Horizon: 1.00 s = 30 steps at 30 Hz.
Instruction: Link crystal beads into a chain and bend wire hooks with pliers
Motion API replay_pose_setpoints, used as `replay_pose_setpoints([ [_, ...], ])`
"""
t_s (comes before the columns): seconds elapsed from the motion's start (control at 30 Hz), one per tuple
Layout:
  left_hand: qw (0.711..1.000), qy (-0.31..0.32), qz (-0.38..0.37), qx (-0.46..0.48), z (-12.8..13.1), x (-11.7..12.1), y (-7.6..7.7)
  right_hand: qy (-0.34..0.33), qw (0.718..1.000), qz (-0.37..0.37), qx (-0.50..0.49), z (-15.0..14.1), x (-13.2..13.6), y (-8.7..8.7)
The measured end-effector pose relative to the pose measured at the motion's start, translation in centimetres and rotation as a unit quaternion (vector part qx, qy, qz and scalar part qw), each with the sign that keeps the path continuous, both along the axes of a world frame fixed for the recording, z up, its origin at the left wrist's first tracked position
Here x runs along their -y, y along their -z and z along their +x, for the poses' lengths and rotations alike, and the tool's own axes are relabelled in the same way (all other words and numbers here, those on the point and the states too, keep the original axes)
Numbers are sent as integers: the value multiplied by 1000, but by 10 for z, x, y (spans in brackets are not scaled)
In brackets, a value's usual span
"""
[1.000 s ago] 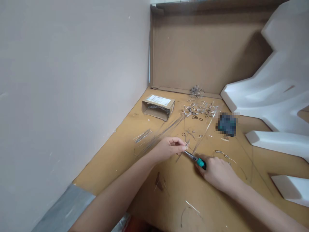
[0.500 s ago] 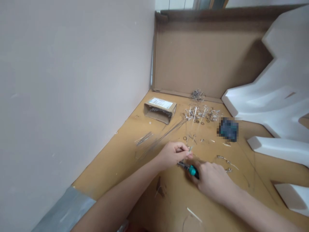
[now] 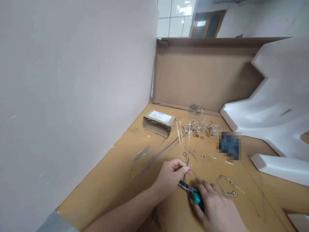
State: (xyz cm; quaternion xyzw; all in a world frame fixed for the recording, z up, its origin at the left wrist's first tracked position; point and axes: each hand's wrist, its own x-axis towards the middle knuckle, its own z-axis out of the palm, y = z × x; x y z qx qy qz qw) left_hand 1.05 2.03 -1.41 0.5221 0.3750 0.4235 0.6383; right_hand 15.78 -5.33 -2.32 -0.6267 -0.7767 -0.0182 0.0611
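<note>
My left hand [image 3: 170, 175] pinches thin metal wire [image 3: 187, 161] between thumb and fingers, with a short end poking up. Several long bright wires [image 3: 181, 140] show just beyond it; I cannot tell if they are part of the same bunch. My right hand [image 3: 216, 206] is wrapped around pliers [image 3: 196, 197] with teal and black handles. Their jaws point left and lie just under my left fingertips, at the lower part of the wire. Whether the jaws grip it is too small to tell.
A cardboard box [image 3: 169, 124] lies on its side on the tabletop [image 3: 113, 180]. Loose wires [image 3: 166, 148] and small metal pieces [image 3: 202, 127] are scattered ahead. A wire loop with metal coils [image 3: 231, 193] lies right. A cardboard wall [image 3: 207, 74] and white foam [image 3: 272, 93] enclose the area.
The view has tilted up, so everything sits lower in the picture. The bright wires beyond my left hand have shifted left against the scattered pieces. Both hands keep their holds.
</note>
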Motion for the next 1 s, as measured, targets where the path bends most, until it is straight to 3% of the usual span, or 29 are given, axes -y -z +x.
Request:
replay_pose_setpoints([
  [0.13,999,4,30,35,-2,1,-5,-2,998,49,26,-1,2,6],
  [0.33,992,21,-72,106,-9,-3,-13,28,995,87,28,19,-5,11],
  [0.43,988,41,-75,132,-9,-3,-9,24,997,59,-42,27,-11,3],
  [0.5,985,59,-69,147,-9,-3,-7,11,987,9,-158,24,-15,-8],
  [0.6,983,85,-58,151,-10,-1,-9,13,919,-118,-376,10,-19,-26],
  [0.7,980,114,-65,151,-11,3,-12,30,834,-236,-498,-6,-18,-32],
  [0.8,974,146,-75,155,-10,5,-11,22,780,-253,-572,-15,-16,-27],
  [1.0,958,194,-85,192,-5,6,1,31,721,-265,-640,-16,-10,-18],
])
